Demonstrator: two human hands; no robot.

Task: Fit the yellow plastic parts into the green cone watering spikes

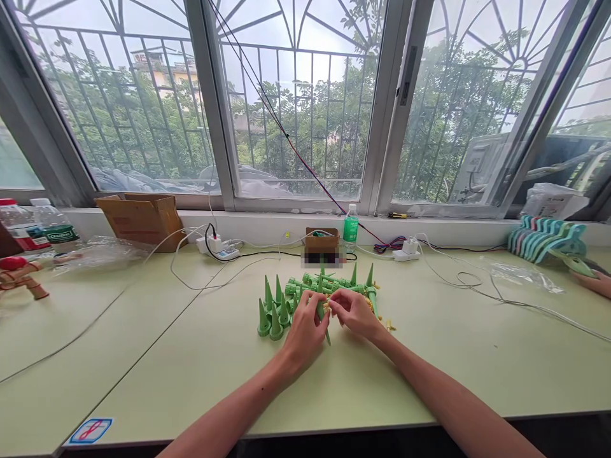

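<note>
My left hand [305, 331] is closed round a green plastic spike [321, 310], whose tip points down toward the table. My right hand [353, 313] pinches a small yellow piece [327, 308] at the top of that spike. Just behind both hands lies a pile of green spikes [329, 285]. Several more green cones [273, 313] stand upright to the left of my left hand. A few small yellow pieces [390, 326] lie on the pale green table [200, 356] to the right of my right hand.
A cardboard box [140, 219], power strips [224, 249] with white cables, a small brown box [322, 243] and a green bottle [351, 226] stand along the window sill. Stacked coloured hangers [541, 238] and another person's hand [594, 283] are at far right. Bottles [38, 229] stand at far left.
</note>
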